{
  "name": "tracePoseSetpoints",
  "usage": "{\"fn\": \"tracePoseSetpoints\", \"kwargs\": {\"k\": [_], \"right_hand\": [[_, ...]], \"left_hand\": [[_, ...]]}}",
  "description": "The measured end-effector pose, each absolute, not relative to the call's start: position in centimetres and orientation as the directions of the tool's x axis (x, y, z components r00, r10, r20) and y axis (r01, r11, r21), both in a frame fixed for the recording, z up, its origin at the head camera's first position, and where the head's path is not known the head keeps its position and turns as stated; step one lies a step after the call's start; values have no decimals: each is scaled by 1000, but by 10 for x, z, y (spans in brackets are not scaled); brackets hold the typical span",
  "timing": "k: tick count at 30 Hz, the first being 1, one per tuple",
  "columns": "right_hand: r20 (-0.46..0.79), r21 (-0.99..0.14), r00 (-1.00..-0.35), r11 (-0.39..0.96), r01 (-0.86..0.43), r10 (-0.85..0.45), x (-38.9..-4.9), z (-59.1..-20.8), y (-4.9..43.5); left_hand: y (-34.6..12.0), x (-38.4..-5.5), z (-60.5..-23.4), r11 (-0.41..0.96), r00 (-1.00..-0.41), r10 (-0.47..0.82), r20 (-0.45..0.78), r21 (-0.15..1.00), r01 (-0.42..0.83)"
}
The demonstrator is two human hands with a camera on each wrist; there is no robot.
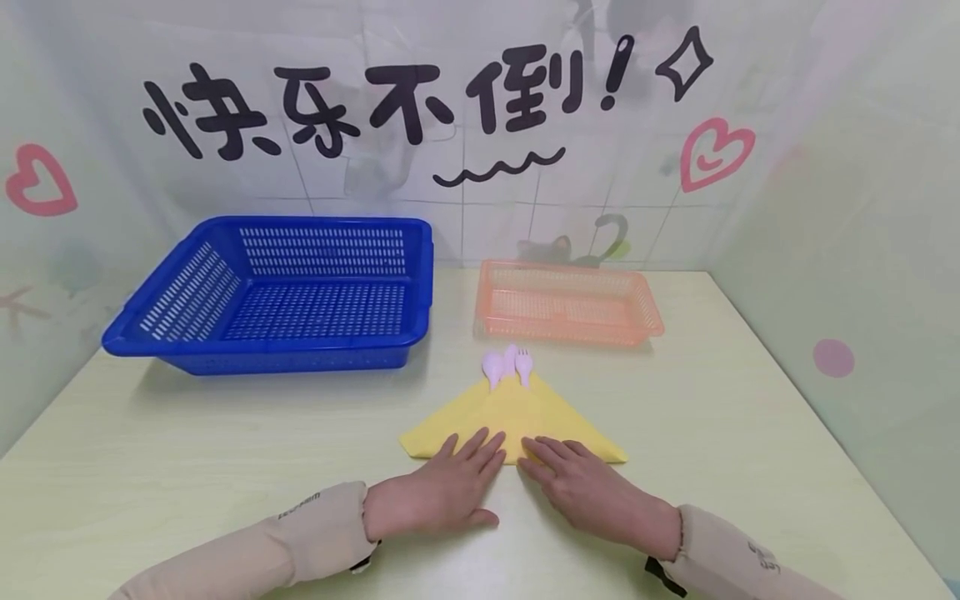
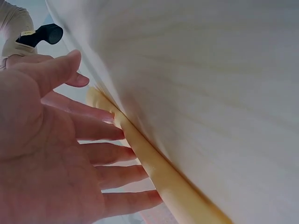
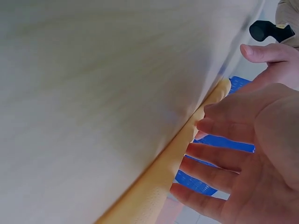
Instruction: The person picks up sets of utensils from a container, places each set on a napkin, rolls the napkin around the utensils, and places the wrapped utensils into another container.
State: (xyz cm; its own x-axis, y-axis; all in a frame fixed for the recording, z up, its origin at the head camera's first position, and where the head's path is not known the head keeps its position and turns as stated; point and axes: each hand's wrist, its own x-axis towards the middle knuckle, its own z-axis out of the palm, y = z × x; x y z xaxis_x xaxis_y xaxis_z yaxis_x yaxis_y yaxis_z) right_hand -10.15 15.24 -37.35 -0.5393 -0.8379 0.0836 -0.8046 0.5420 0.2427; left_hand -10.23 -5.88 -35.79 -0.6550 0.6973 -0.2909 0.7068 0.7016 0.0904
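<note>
A yellow napkin (image 1: 517,412), folded into a triangle, lies on the table with its long folded edge toward me. Out of its top corner stick a pale purple spoon (image 1: 492,365), a fork (image 1: 524,362) and, between them, a third purple piece (image 1: 510,357) whose kind is partly hidden. My left hand (image 1: 442,487) rests its fingertips on the near edge, left of the middle, fingers straight and spread. Just right of the middle, the fingers of my right hand (image 1: 588,487) touch the same edge. In both wrist views, the fingertips meet the napkin's thick fold (image 2: 154,161).
A large blue plastic basket (image 1: 322,354) stands at the back left. Behind the cutlery, to the right, sits a shallow pink basket (image 1: 570,333). A printed curtain (image 1: 420,183) hangs along the table's back, and more sheeting borders the right side.
</note>
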Motion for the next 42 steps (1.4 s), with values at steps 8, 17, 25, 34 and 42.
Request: {"fn": "tracePoseSetpoints", "kwargs": {"k": [8, 17, 25, 34, 42], "right_hand": [[91, 303, -518, 520, -799, -850, -103, -375, 150], [47, 314, -533, 520, -795, -845, -102, -373, 150], [30, 283, -542, 527, -801, -840, -102, -373, 155], [69, 233, -535, 535, -812, -842, -102, -374, 160], [109, 199, -542, 552, -810, -834, -103, -377, 165]], "left_hand": [[-56, -102, -359, 704, -667, 698, -260, 77, 706], [-55, -103, -358, 702, -657, 691, -300, 63, 710], [-58, -103, -359, 686, -651, 697, -301, 16, 728], [-62, -104, -361, 683, -642, 705, -301, 42, 730], [-66, -104, -363, 696, -654, 696, -295, 52, 717]]}}
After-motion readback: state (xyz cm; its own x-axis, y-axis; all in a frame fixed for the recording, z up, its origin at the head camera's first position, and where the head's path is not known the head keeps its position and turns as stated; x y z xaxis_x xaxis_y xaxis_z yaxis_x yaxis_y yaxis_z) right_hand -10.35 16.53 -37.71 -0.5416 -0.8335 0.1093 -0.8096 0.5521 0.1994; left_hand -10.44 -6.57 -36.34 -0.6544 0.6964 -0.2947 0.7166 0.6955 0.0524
